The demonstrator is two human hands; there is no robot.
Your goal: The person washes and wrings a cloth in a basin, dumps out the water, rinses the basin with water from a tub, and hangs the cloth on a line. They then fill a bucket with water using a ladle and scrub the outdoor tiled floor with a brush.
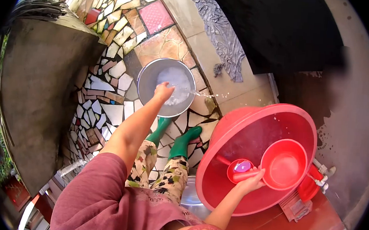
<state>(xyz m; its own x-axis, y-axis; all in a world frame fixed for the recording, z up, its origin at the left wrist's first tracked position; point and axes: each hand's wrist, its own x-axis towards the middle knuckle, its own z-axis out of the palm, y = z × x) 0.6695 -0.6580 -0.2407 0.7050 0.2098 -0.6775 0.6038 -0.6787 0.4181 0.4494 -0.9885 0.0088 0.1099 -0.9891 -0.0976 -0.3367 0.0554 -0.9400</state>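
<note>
Left: a rough grey-brown slab point(37, 79) with a dark, uneven upper edge. Next to it, crazy paving point(97, 109): angular fragments, mostly white and tan, dark joints between.

On the paving, a round, smooth grey bucket point(147, 84) holding frothy white water point(177, 98). Left hand point(165, 90) over its mouth; cannot tell whether the fingers grip anything. A thin string of droplets point(207, 94) runs from the bucket towards the tub.

Below: smooth green boots point(180, 145), patterned trousers point(169, 179), and a shiny metal basin point(192, 201), partly hidden. Above: crumpled, deeply creased grey cloth point(224, 36) on flat tiles point(241, 95).

Right: a wide, tilted red tub point(255, 139), thick-rimmed, plastic-looking. Inside, a small red scoop point(231, 171). Right hand point(253, 179) closed round the stubby handle of a round, smooth-walled red dipper point(285, 164), held over the tub.
</note>
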